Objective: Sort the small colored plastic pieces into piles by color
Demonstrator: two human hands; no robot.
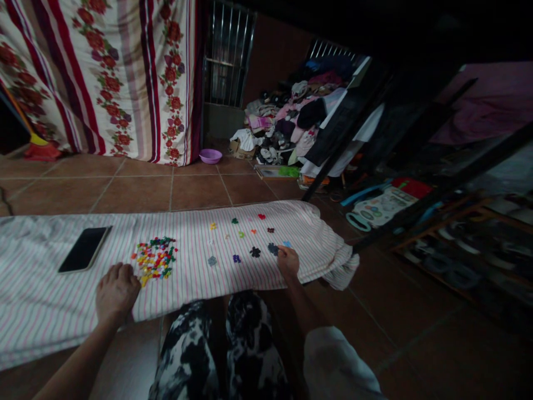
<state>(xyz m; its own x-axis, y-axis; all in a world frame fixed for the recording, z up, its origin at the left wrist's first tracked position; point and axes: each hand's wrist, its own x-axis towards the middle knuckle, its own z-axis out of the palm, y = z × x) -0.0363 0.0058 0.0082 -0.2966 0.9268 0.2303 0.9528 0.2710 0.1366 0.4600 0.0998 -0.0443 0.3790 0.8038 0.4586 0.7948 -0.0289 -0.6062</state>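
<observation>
A mixed pile of small coloured pieces (157, 258) lies on the striped cloth (195, 283). Just left of it my left hand (117, 291) rests on the cloth, its fingers curled; whether it holds anything is hidden. To the right, small groups sorted by colour are spread out, among them a black group (255, 252), a dark blue group (237, 259) and a grey group (212, 260). My right hand (288, 261) has its fingers pinched at a dark grey-blue group (272, 249), beside a light blue group (287, 244). Anything between those fingertips is too small to make out.
A dark phone (85, 250) lies on the cloth at the left. Beyond, on the tiled floor, are a purple basin (210, 156), a heap of clothes (287, 119) and a child's toy (387, 204). A shoe rack (449, 244) stands at the right.
</observation>
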